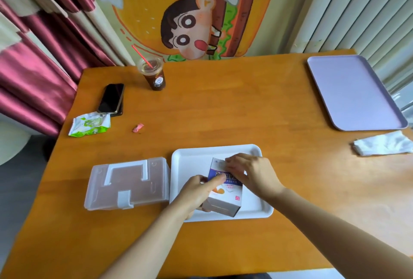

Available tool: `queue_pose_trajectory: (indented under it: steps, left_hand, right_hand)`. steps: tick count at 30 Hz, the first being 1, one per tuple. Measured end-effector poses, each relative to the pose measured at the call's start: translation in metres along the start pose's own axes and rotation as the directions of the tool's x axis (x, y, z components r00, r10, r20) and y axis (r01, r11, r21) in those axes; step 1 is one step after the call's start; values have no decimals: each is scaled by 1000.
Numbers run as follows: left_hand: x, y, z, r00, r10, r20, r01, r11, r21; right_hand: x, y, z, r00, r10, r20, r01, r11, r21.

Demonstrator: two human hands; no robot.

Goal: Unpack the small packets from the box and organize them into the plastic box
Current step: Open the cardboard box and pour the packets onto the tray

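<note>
Task's box: we see a small white-and-blue cardboard box (228, 200) lying tilted over a white rectangular plastic tray (192, 162), at six o'clock on the orange wooden table (223, 104); no packets show yet.
Left hand: the left hand (196, 191) grips the box's near left side, thumb laid across its top; we judge it is steadying the box.
Right hand: the right hand (252, 173) curls its fingers over the box's far end, at twelve o'clock; probably working the flap, which is hidden.
Destination: a clear lidded plastic box (127, 183) sits just beside the tray at nine o'clock; its lid looks closed, so we judge it needs opening first.
Edges: the tray's raised rim should catch any spilled packets.
Open room: bare wood runs toward twelve o'clock; a dark iced drink cup (154, 75), black phone (111, 98), green wrapper (89, 124) and pink scrap (138, 127) lie well apart around ten o'clock; a lilac tray (353, 93) and white tissue (382, 143) lie around two.
</note>
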State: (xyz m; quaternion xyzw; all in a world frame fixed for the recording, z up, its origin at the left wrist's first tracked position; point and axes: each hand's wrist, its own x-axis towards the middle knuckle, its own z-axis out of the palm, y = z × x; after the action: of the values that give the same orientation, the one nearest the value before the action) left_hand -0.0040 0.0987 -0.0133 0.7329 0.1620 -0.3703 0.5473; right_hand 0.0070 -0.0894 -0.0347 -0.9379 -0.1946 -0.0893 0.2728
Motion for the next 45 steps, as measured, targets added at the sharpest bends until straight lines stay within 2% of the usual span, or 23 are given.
queue_pose_trajectory:
  steps: [2, 3, 4, 5, 6, 7, 9, 11, 13, 15, 19, 22, 25, 27, 28, 30, 31, 33, 35, 37, 40, 42, 45]
  left_hand:
    - [2, -5, -2, 1000, -21, 20, 21, 1000, 8]
    - [3, -7, -3, 999, -27, 20, 27, 1000, 11]
    - [4, -10, -4, 1000, -25, 18, 24, 1000, 19]
    - [5, -11, -6, 1000, -10, 15, 10, 999, 32]
    - [5, -12, -8, 1000, 20, 17, -21, 999, 39]
    - [4, -12, -11, 998, 59, 23, -60, 998, 35]
    - [4, -11, -15, 991, 127, 46, -128, 992, 17]
    - [6, -10, -18, 983, 170, 68, -171, 985, 10]
    - [7, -10, -20, 979, 185, 81, -187, 982, 9]
    - [9, -9, -22, 976, 188, 112, -192, 981, 21]
    - [14, -13, -27, 967, 161, 200, -169, 985, 24]
    - [15, -17, -31, 948, 152, 280, -148, 988, -36]
    - [14, -16, -30, 923, 172, 344, -142, 984, -111]
    - [14, -15, -26, 918, 190, 348, -154, 980, -127]
    - [15, -15, -23, 923, 196, 332, -164, 979, -123]
    - [18, -14, -17, 938, 211, 273, -186, 976, -114]
    - [19, -14, -14, 946, 214, 242, -193, 975, -109]
    - [18, -12, -9, 955, 223, 195, -213, 974, -71]
    - [18, -11, -4, 954, 243, 174, -243, 970, -25]
    - [17, -9, -2, 953, 249, 175, -252, 968, -5]
    - [14, -3, 1, 957, 178, 227, -175, 984, -36]
    - [13, 2, 4, 963, 162, 214, -156, 987, -43]
    - [17, 4, 11, 982, 122, 146, -96, 980, -172]
  right_hand:
    - [-1, 1, 3, 996, -72, 60, 75, 996, -48]
    - [0, 1, 5, 994, -47, 101, 50, 998, -24]
    - [1, -1, 7, 991, 35, 128, -40, 999, 36]
    - [4, -3, 8, 974, 171, 149, -193, 970, 145]
    - [9, -6, 9, 930, 329, 163, -364, 886, 286]
    - [15, -7, 9, 862, 478, 170, -502, 755, 423]
    - [23, -5, 7, 722, 654, 227, -638, 502, 583]
    - [24, -6, 3, 700, 634, 329, -665, 409, 625]
    - [18, -10, 2, 729, 532, 430, -675, 453, 583]
    - [12, -7, 5, 739, 525, 423, -669, 495, 554]
    - [8, 2, 4, 711, 583, 393, -669, 388, 634]
    - [7, 2, -4, 689, 604, 399, -658, 293, 693]
    - [3, 7, -9, 550, 695, 463, -750, 167, 640]
    - [-5, 12, -7, 459, 787, 413, -821, 198, 535]
    - [-9, 13, -6, 460, 832, 310, -826, 274, 492]
    - [-15, 10, -11, 543, 835, 89, -761, 445, 473]
    - [-15, 7, -14, 598, 796, 90, -725, 490, 485]
    - [-14, 0, -19, 681, 667, 303, -717, 522, 462]
    - [-15, -3, -20, 666, 576, 475, -746, 507, 431]
    - [-16, -3, -21, 681, 573, 456, -732, 508, 455]
    - [-19, -6, -21, 740, 559, 373, -671, 586, 455]
    - [-22, -7, -18, 747, 560, 358, -655, 527, 541]
    - [-25, -3, -18, 671, 666, 328, -660, 334, 673]
